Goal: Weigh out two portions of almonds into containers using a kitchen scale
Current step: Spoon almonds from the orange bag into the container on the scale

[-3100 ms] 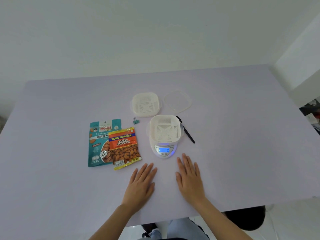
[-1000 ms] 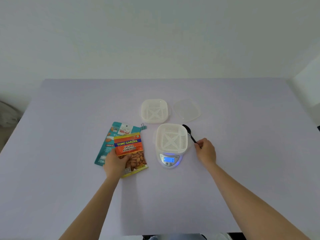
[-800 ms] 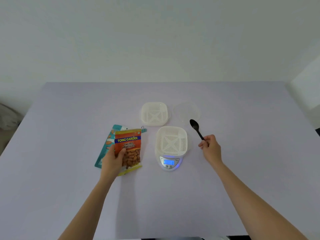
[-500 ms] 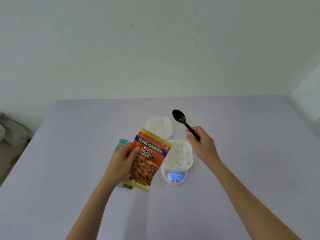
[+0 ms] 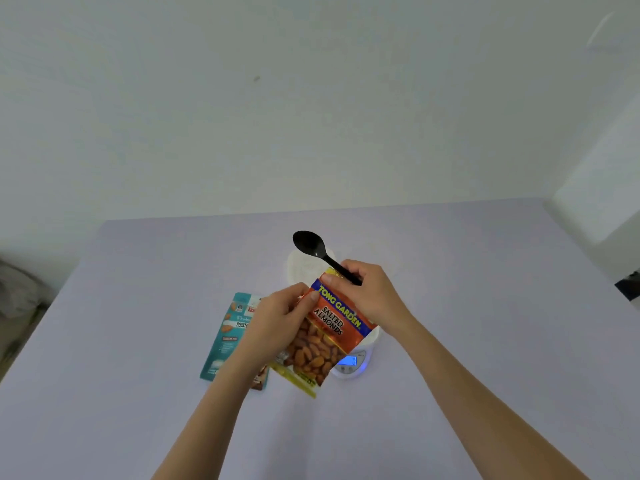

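An orange bag of salted almonds (image 5: 322, 337) is held up, tilted, above the table by both hands. My left hand (image 5: 277, 323) grips its upper left corner. My right hand (image 5: 370, 296) pinches the top right corner and also holds a black spoon (image 5: 311, 247), bowl pointing up and away. The white kitchen scale (image 5: 349, 363) with a lit blue display sits under the bag; the container on it is almost fully hidden. A second white container (image 5: 298, 268) lies farther back, partly hidden by the spoon and hands.
A teal bag of roasted almonds (image 5: 228, 337) lies flat on the lilac table (image 5: 138, 341), left of the scale. White walls stand behind the table. A dark object (image 5: 628, 289) shows at the right edge.
Both hands left the table: the left picked up the orange bag, the right picked up the spoon. The hands have come together at the bag's top. The camera tilted upward.
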